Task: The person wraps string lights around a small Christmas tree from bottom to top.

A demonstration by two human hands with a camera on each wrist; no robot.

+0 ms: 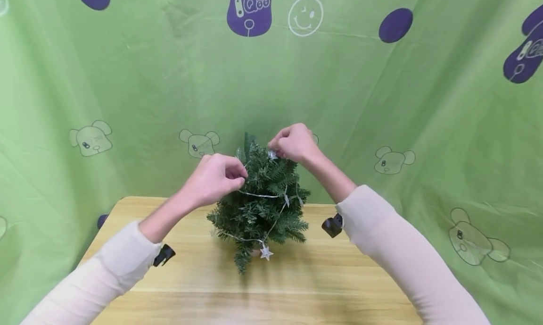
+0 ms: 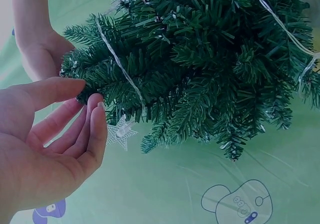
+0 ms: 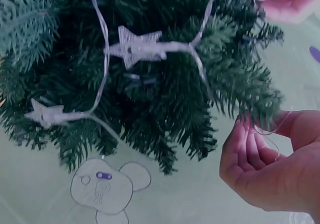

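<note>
A small artificial Christmas tree [image 1: 254,216] stands in the middle, wound with a string of star lights. My left hand [image 1: 216,178] is at its upper left side; in the left wrist view the thumb and curled fingers pinch a branch tip [image 2: 84,92]. Near the treetop my right hand [image 1: 295,143] pinches the string light, beside a clear star [image 1: 272,154]. A thin loop of its wire [image 3: 272,133] hangs from those fingers in the right wrist view. Another star [image 1: 266,252] dangles low at the front, and a larger star [image 3: 135,47] lies across the needles.
Under the tree is a light wooden table [image 1: 178,278]. A green curtain [image 1: 169,79] printed with bear heads and purple shapes surrounds it at the back and sides. Black straps show near both sleeve cuffs [image 1: 358,204].
</note>
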